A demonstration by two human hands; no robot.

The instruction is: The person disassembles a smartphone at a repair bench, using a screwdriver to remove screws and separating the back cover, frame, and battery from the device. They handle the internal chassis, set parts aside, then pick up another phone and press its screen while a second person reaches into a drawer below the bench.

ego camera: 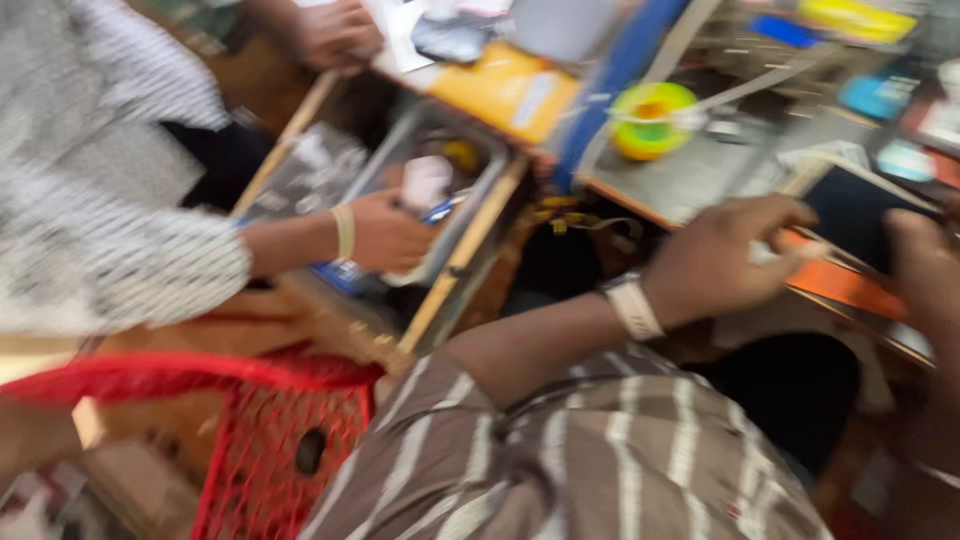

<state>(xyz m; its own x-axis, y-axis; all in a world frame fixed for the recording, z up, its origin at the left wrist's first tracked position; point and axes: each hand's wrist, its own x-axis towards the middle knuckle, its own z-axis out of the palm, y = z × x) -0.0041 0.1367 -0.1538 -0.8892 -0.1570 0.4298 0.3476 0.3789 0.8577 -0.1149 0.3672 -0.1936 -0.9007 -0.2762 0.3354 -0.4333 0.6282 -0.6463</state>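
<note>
A co-worker in a white patterned shirt [90, 200] fills the left side. Below them stands a red mesh basket [280, 440]; what is in it cannot be made out through the blur. The co-worker's hand [390, 235], with a pale band at the wrist, reaches into an open drawer [470, 225] with pale wooden edges. Inside the drawer lie a white bottle-like thing [425, 180], a blue pen [440, 210] at the fingers and something yellow [460, 155] further back. A second co-worker's hand [335, 35] rests at the top of the view.

Above the drawer a yellow-orange packet [510, 90] lies on the grey desk top [690, 175], beside a slanting blue strip [620, 70]. A yellow-green roll [650, 120] sits on the desk just to the right of the strip.

The person's left hand [720, 260], on an arm in a brown striped sleeve with a white wristwatch [632, 305], has its fingers bent round the near left edge of a flat dark panel [860, 210] with an orange rim, which lies at the desk's right front edge. The right hand [920, 265] touches the panel's right side; it is cut off by the picture's edge and blurred, so its grip cannot be told.

Behind, blurred shelves [760, 45] carry yellow and blue things.
</note>
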